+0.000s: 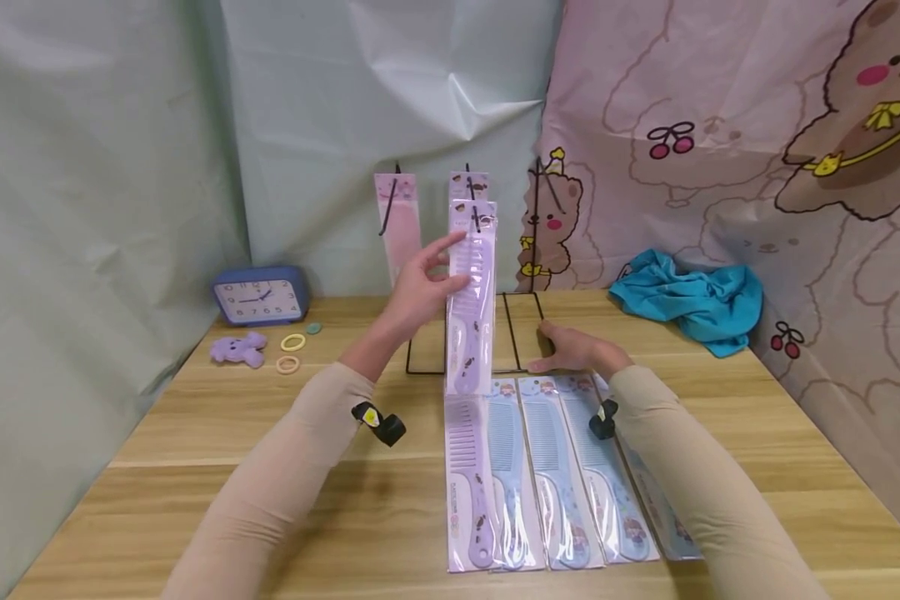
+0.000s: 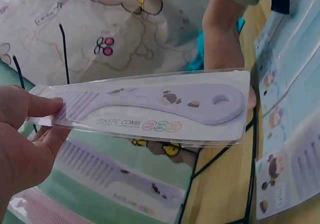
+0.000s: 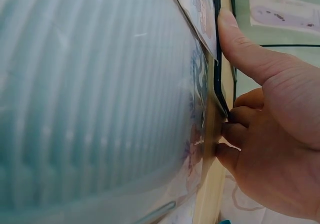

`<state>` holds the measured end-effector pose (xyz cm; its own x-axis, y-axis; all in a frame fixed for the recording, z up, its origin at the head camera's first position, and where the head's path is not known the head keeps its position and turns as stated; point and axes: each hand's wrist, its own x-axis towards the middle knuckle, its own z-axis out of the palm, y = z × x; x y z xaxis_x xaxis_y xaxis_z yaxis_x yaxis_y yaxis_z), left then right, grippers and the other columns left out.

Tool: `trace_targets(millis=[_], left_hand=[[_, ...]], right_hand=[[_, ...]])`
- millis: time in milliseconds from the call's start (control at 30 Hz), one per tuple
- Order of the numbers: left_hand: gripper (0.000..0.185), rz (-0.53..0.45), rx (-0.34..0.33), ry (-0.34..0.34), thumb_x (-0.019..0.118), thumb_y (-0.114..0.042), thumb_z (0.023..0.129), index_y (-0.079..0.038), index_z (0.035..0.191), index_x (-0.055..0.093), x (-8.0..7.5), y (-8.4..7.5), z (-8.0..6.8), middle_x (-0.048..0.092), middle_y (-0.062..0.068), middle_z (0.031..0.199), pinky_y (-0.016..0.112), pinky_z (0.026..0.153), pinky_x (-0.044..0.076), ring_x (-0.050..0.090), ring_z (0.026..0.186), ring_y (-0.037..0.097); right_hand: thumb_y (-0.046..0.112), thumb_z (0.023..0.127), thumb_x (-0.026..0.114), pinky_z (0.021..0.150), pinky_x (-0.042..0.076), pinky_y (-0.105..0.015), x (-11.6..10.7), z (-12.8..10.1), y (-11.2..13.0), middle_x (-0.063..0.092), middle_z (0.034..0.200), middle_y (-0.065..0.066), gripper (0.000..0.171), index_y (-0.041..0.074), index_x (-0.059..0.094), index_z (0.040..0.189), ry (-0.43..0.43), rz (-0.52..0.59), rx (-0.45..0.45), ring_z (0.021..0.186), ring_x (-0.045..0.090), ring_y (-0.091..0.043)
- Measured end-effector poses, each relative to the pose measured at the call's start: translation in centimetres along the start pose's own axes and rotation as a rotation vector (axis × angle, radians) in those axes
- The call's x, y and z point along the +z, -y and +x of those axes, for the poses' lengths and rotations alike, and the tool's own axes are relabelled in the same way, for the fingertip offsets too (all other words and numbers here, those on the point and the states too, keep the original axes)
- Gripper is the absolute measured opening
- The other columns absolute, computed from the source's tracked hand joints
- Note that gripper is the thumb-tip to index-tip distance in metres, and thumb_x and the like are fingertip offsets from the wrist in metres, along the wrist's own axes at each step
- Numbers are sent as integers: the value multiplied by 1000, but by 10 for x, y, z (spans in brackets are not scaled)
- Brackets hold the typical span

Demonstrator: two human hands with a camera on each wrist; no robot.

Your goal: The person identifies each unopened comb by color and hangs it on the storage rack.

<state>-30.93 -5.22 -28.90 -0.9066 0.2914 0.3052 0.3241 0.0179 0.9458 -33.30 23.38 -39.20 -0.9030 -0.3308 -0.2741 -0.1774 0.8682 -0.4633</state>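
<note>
My left hand (image 1: 420,287) pinches a clear-packed purple plastic comb (image 1: 470,342) between thumb and fingers, near its toothed end. The pack's top is at the tip of the middle hook of a black wire display rack (image 1: 511,333). In the left wrist view the printed comb handle (image 2: 225,104) points away from the hand, and another purple comb (image 2: 120,174) hangs behind it. At the rack's front right base corner, my right hand (image 1: 573,348) holds the wire, its thumb (image 3: 245,47) along the bar and the other fingers curled beside it.
A pink comb pack (image 1: 401,225) hangs on the left hook. Packed purple (image 1: 462,475) and blue combs (image 1: 546,450) lie in a row before the rack. A clock (image 1: 261,296), purple plush toy (image 1: 238,350) and hair ties (image 1: 293,342) sit left; teal cloth (image 1: 690,296) lies right.
</note>
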Motion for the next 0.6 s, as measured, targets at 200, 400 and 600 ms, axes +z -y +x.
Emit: trace_targets(millis=[200, 400, 600], left_hand=[[76, 17, 16, -2, 61, 8, 91, -35, 151, 44, -4, 10, 29, 42, 14, 150, 33, 80, 58, 64, 107, 27], [76, 14, 1, -40, 65, 6, 91, -35, 151, 43, -5, 20, 53, 51, 14, 140, 33, 88, 56, 65, 106, 26], [76, 51, -21, -60, 65, 3, 92, -37, 151, 43, -6, 19, 67, 56, 13, 132, 36, 90, 55, 61, 109, 27]], right_hand=[[48, 89, 72, 120, 16, -53, 1, 1, -1, 19, 162, -25, 103, 0, 14, 159, -3, 11, -5, 149, 18, -41], [50, 88, 72, 120, 17, -53, 2, 2, -2, 20, 162, -24, 105, 1, 14, 159, -3, 13, 2, 149, 19, -40], [48, 89, 72, 120, 17, -52, 1, 1, -1, 19, 162, -24, 104, 1, 13, 159, -8, 9, 3, 149, 18, -39]])
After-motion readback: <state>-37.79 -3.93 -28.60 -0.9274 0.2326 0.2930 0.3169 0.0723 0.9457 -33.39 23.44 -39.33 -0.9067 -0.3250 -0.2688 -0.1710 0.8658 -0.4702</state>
